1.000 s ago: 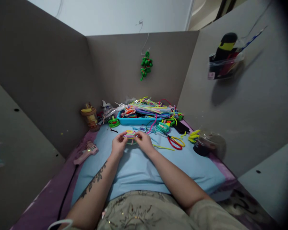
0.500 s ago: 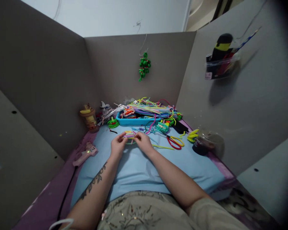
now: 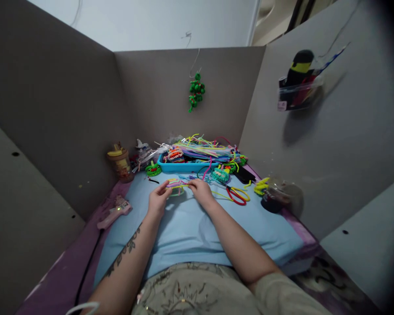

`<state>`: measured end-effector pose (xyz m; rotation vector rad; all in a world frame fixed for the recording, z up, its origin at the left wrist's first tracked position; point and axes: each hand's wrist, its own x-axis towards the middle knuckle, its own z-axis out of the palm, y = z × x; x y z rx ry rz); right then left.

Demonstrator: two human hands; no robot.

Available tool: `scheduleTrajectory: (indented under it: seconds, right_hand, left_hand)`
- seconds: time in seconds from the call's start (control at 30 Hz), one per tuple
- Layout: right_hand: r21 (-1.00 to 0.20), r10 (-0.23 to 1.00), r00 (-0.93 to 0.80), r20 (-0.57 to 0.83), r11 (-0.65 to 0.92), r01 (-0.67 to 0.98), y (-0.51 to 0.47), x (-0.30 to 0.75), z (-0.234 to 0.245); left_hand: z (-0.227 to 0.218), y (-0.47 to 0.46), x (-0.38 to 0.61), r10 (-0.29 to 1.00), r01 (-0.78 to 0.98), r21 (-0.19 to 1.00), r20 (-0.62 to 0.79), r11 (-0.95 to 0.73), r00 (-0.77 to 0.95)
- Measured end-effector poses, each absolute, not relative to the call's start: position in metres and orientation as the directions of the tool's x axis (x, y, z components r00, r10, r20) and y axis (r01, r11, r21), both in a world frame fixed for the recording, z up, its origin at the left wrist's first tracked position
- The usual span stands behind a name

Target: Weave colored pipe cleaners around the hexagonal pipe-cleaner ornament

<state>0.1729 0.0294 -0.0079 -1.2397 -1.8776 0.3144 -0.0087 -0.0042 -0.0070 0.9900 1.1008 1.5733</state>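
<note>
Over the blue cloth, my left hand [image 3: 158, 197] pinches a small looped piece of pipe cleaners [image 3: 175, 191] in pink, yellow and pale green. My right hand [image 3: 200, 190] is closed on a yellow pipe cleaner [image 3: 180, 186] that stretches across to the left hand. Its loose end trails out to the right, past my right hand. Fingertips hide parts of the looped piece. Just beyond the right hand lie red-and-yellow-handled scissors [image 3: 237, 195] and a teal pipe-cleaner figure [image 3: 220, 174].
A blue tray [image 3: 187, 167] heaped with pipe cleaners stands at the back. Left are a green figure [image 3: 153, 169], a lidded cup [image 3: 120, 162] and a pink glue gun [image 3: 114, 214] with its cord. At right sit a dark-based clear container [image 3: 272, 203] and a black object [image 3: 244, 174]. Grey panels surround the table.
My hands have moved apart, the right one going right, and the yellow pipe cleaner is now drawn straight between them. The view has shifted slightly.
</note>
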Motion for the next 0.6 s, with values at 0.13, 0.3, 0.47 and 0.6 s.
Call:
scheduleTrajectory:
  seconds: [0.13, 0.3, 0.47, 0.6]
  right_hand:
    - [-0.481, 0.851, -0.169, 0.497, 0.433, 0.762, 0.034, 0.188, -0.001]
    - [-0.356, 0.843, -0.088, 0.530, 0.316, 0.880, 0.037, 0.209, 0.005]
    - [-0.399, 0.750, 0.058, 0.659, 0.283, 0.872, 0.037, 0.214, 0.005]
    - [-0.603, 0.712, 0.149, 0.686, 0.442, 0.664, 0.033, 0.201, 0.005]
  left_hand:
    - [-0.009, -0.001, -0.012, 0.946, -0.224, 0.955, 0.122, -0.194, -0.300]
    - [-0.011, 0.002, -0.018, 0.898, -0.236, 0.937, 0.140, -0.256, -0.418]
    - [-0.007, -0.001, -0.016, 0.882, -0.259, 0.927, 0.132, -0.271, -0.453]
    - [-0.006, 0.000, -0.016, 0.886, -0.315, 0.909, 0.111, -0.274, -0.450]
